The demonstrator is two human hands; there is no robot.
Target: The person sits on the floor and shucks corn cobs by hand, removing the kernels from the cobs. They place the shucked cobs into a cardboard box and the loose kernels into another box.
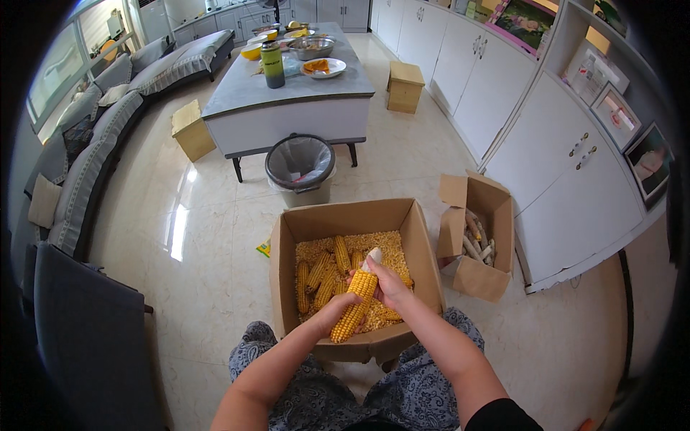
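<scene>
Tilted over a large open cardboard box [430, 280], a yellow corn cob [354, 309] lies between my two hands. My left hand [338, 309] is wrapped round its lower part, the thumb lying along the kernels. My right hand [389, 284] grips near the upper end, where a pale, bare piece of cob [372, 257] sticks out. Whether that piece belongs to the same cob is hard to make out. Beneath my hands, several unshelled corn cobs [320, 271] rest on a bed of loose yellow kernels [388, 246]. My right fingers are partly hidden.
At the right stands a smaller cardboard box [480, 281] with several stripped cobs [474, 235]. A lined trash bin [300, 194] is just beyond the large box. Farther off are a table [287, 108] with dishes, wooden stools [405, 86] and a grey sofa [93, 158]; white cabinets [553, 187] line the right side.
</scene>
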